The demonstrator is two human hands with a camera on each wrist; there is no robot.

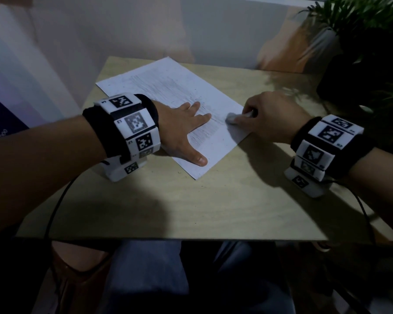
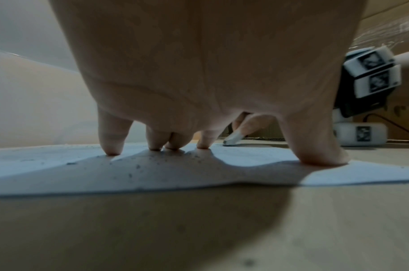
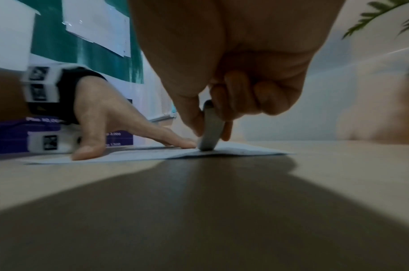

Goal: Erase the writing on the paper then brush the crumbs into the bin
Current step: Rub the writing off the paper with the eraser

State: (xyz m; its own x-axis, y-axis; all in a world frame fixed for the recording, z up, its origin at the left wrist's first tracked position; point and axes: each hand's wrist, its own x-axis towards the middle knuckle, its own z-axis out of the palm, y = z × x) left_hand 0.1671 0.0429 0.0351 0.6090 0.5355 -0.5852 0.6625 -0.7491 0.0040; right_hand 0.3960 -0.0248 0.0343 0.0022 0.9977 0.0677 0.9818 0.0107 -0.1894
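The paper (image 1: 168,91) lies flat on the desk (image 1: 213,200) under the left hand (image 1: 179,128), whose spread, straight fingers press it down. Just right of those fingertips, the right hand (image 1: 266,118) pinches a white eraser (image 1: 233,117) against the sheet. Grey crumbs (image 2: 138,166) lie beneath the left palm.

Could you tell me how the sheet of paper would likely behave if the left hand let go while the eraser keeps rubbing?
The paper looks thin and light, so it would probably slide or buckle; its edge already ripples in the left wrist view.
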